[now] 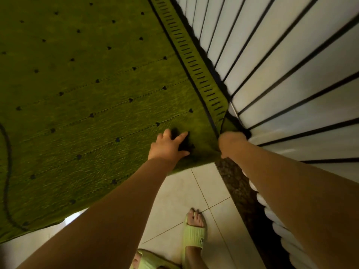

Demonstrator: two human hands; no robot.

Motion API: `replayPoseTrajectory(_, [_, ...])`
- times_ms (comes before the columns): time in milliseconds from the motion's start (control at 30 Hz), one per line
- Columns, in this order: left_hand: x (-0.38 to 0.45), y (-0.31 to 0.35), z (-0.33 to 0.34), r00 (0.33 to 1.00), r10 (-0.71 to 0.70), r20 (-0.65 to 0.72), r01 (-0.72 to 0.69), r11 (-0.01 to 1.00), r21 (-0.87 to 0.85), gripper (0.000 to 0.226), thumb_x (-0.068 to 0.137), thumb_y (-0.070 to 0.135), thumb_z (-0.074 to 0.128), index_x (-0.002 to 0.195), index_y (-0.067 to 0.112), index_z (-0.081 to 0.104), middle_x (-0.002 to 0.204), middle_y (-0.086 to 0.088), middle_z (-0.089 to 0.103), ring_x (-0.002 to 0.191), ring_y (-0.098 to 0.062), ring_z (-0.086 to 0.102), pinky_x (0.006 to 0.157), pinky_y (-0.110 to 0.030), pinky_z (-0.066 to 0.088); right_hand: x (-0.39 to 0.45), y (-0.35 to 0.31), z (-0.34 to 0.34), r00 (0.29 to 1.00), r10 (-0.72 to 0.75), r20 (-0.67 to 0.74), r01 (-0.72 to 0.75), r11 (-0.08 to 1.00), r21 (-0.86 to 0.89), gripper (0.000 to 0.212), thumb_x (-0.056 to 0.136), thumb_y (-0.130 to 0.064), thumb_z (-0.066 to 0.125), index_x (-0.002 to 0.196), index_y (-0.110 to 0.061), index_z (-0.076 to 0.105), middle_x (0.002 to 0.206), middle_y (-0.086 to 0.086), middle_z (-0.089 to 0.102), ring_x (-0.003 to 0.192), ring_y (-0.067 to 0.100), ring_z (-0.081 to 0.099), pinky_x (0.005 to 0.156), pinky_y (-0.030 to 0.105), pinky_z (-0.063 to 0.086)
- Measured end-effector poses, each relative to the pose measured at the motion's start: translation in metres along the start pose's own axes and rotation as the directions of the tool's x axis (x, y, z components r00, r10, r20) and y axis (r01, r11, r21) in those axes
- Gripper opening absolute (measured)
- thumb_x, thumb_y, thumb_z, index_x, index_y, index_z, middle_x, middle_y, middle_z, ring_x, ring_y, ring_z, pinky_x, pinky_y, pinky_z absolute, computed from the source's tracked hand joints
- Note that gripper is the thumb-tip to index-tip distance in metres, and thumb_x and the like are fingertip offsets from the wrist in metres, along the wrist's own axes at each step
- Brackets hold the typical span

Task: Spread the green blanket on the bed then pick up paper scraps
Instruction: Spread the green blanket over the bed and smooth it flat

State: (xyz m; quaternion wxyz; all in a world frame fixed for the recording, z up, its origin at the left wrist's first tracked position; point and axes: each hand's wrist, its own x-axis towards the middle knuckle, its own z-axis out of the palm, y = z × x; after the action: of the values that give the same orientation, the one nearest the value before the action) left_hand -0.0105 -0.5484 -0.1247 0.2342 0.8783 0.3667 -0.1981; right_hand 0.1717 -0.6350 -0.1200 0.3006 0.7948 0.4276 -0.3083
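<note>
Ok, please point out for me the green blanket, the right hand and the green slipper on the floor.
green blanket (87,90), head view, on its dotted middle area.
right hand (230,141), head view, on the back of the hand gripping the blanket corner.
green slipper (195,234), head view, on its strap.

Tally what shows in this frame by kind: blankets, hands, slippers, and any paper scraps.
Green blanket: 1
Hands: 2, left hand flat on the blanket, right hand gripping its corner
Light green slippers: 2, one on the tiled floor, the other partly cut off at the bottom edge
Paper scraps: 0 in view
Total: 5
</note>
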Motion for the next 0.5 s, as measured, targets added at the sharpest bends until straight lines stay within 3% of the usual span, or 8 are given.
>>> replayPoseTrajectory(67, [-0.001, 0.003, 0.002, 0.992, 0.024, 0.122, -0.026, 1.0, 0.013, 0.062, 0.09, 0.049, 0.056, 0.145, 0.048, 0.027, 0.151, -0.006, 0.016, 0.131, -0.031, 0.036, 0.101, -0.044, 0.046, -0.003, 0.009, 0.014, 0.986, 0.043, 0.16, -0.045, 0.999, 0.011, 0.05, 0.087, -0.035, 0.065, 0.131, -0.014, 0.054, 0.132, 0.009, 0.053, 0.125, 0.032, 0.05, 0.101, 0.041, 0.041])
replayPoseTrajectory(200, [0.004, -0.008, -0.002, 0.99, 0.014, 0.139, -0.008, 0.999, -0.041, 0.043, 0.093, 0.033, 0.058, 0.133, 0.046, 0.05, 0.148, -0.004, 0.026, 0.125, -0.028, 0.044, 0.099, -0.041, 0.047, 0.002, 0.021, 0.012, 0.943, 0.102, 0.317, -0.078, 0.993, -0.089, 0.063, 0.084, -0.051, 0.062, 0.135, -0.017, 0.046, 0.138, 0.007, 0.047, 0.129, 0.032, 0.045, 0.105, 0.043, 0.036])
replayPoseTrajectory(267, [0.002, -0.019, -0.005, 0.991, 0.022, 0.133, -0.014, 0.998, -0.06, 0.039, 0.094, 0.031, 0.057, 0.132, 0.041, 0.052, 0.142, -0.006, 0.032, 0.123, -0.028, 0.044, 0.098, -0.041, 0.046, 0.003, 0.022, -0.001, 0.959, 0.148, 0.241, -0.153, 0.988, 0.002, 0.052, 0.092, -0.039, 0.057, 0.136, -0.013, 0.047, 0.144, 0.01, 0.044, 0.133, 0.031, 0.041, 0.109, 0.042, 0.033])
replayPoseTrajectory(333, [-0.006, -0.042, -0.008, 0.995, -0.037, 0.092, 0.048, 0.991, -0.127, 0.037, 0.095, 0.03, 0.054, 0.131, 0.037, 0.054, 0.136, -0.006, 0.038, 0.119, -0.028, 0.048, 0.097, -0.04, 0.046, 0.01, 0.014, -0.011, 0.981, 0.178, 0.077, -0.185, 0.978, 0.1, 0.04, 0.096, -0.025, 0.052, 0.133, -0.01, 0.053, 0.143, 0.013, 0.046, 0.132, 0.031, 0.043, 0.109, 0.041, 0.034])
replayPoseTrajectory(433, [-0.025, -0.08, -0.011, 0.984, -0.176, 0.041, 0.181, 0.963, -0.201, 0.032, 0.096, 0.027, 0.052, 0.127, 0.035, 0.056, 0.131, -0.007, 0.043, 0.11, -0.028, 0.054, 0.092, -0.038, 0.048, 0.012, -0.004, -0.025, 0.974, 0.177, -0.139, -0.15, 0.971, 0.186, 0.024, 0.094, -0.019, 0.053, 0.114, -0.012, 0.063, 0.12, 0.013, 0.061, 0.111, 0.032, 0.058, 0.083, 0.037, 0.046])
replayPoseTrajectory(500, [-0.04, -0.107, -0.014, 0.964, -0.264, 0.045, 0.267, 0.942, -0.201, 0.032, 0.096, 0.027, 0.052, 0.127, 0.035, 0.056, 0.13, -0.006, 0.046, 0.111, -0.027, 0.053, 0.09, -0.039, 0.05, 0.009, -0.026, -0.035, 0.976, 0.108, -0.189, -0.077, 0.983, 0.164, 0.019, 0.095, -0.017, 0.05, 0.109, -0.014, 0.063, 0.111, 0.011, 0.063, 0.1, 0.03, 0.061, 0.07, 0.031, 0.042])
